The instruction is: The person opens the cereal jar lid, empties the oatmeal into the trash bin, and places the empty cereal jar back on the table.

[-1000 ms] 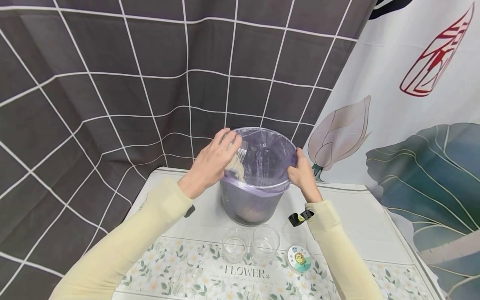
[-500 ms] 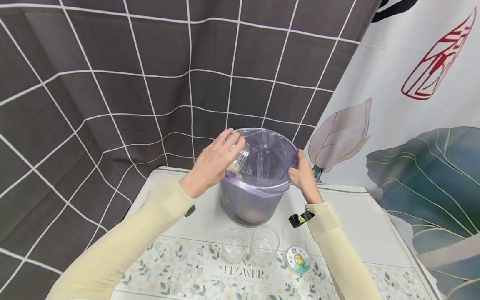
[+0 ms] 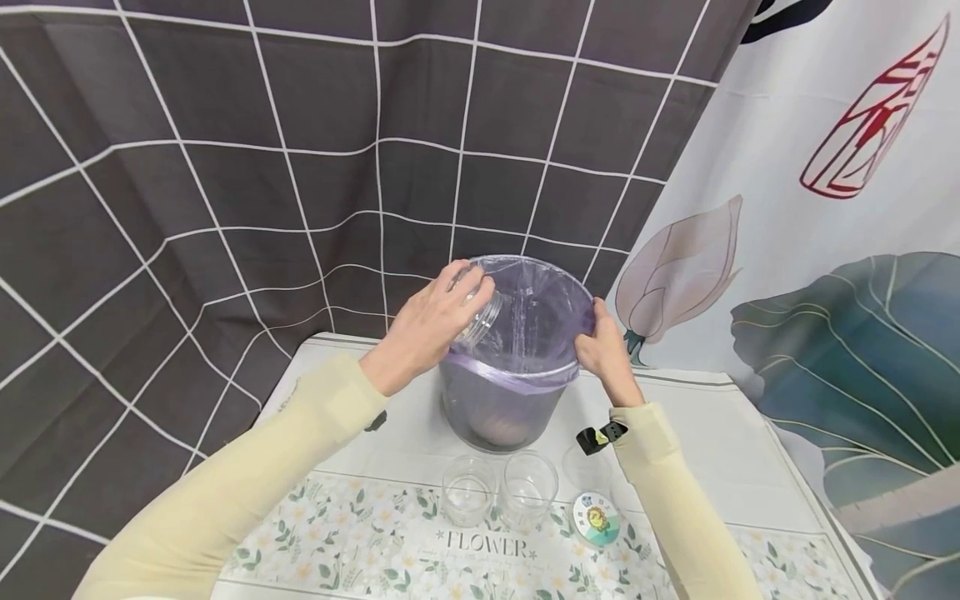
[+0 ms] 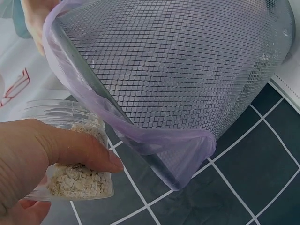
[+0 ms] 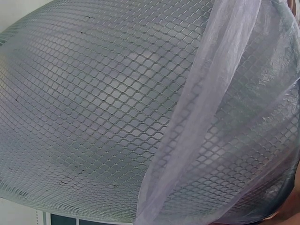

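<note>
My left hand (image 3: 431, 321) grips a clear plastic jar (image 3: 483, 323), tipped over the left side of the bin's opening. In the left wrist view, rolled oats (image 4: 77, 183) lie inside the jar, with thumb and fingers around its wall. The mesh trash bin (image 3: 498, 412) stands on the table, lined with a thin purple trash bag (image 3: 517, 382) folded over its rim. On the bin's right side, my right hand (image 3: 603, 346) holds the rim through the bag, thumb towards me. The right wrist view is mostly filled by the mesh wall (image 5: 117, 103).
Two clear cups or jars (image 3: 468, 492) stand side by side in front of the bin. Right of them lies a round lid with a sunflower picture (image 3: 596, 518). A floral cloth (image 3: 375, 542) covers the table (image 3: 712, 433); a dark grid curtain (image 3: 315, 192) hangs behind.
The oats that showed at the jar's mouth a second ago are gone from there in the head view. My left hand has shifted slightly right; the right hand and bin stay put.
</note>
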Demonstrator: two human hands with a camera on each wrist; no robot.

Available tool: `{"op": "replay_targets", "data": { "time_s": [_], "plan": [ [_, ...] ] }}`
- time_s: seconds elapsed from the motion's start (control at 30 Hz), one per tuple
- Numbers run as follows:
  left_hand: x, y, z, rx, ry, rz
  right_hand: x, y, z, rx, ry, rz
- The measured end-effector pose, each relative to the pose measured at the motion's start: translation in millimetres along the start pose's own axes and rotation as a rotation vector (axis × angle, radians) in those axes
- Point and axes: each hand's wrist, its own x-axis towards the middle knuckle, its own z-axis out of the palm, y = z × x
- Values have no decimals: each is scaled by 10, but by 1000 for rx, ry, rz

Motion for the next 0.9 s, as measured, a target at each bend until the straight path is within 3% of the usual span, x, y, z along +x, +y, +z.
{"op": "replay_targets", "data": {
  "time_s": [0.77, 0.9],
  "plan": [
    [46, -3, 36, 67, -21, 88, -3, -1, -1, -10, 2, 16],
    [63, 6, 34, 80, 2, 104, -6, -1, -1, -3, -2, 20]
  ]
}}
